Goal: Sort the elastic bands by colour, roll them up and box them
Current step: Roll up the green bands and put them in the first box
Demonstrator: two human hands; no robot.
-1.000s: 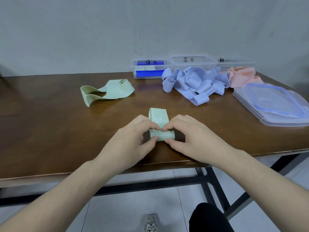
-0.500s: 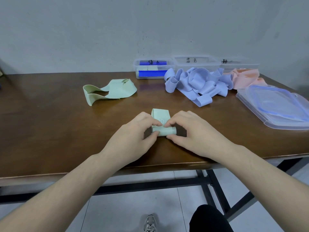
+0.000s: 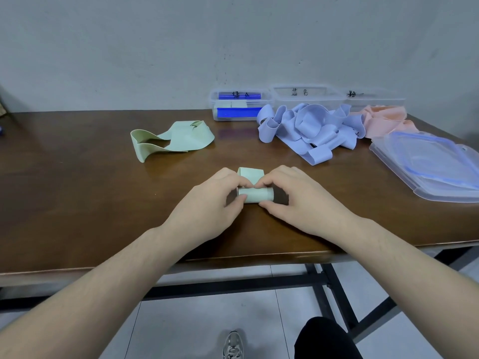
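Brown wooden table [image 3: 77, 203], grey wall behind. Green band [image 3: 255, 194] lies at table's near middle, mostly rolled; short flat tail extends beyond fingertips. Left hand [image 3: 207, 206] and right hand [image 3: 300, 200] pinch roll ends, fingers curled over top, thumbs on near side. Judged light, soft, springy: roll likely unwinds if released. Grip across full width, pressing seam down. Green box [image 3: 239, 106] far beyond fingers; blue bands [image 3: 308, 128] and pink bands [image 3: 383, 120] beyond right fingers.
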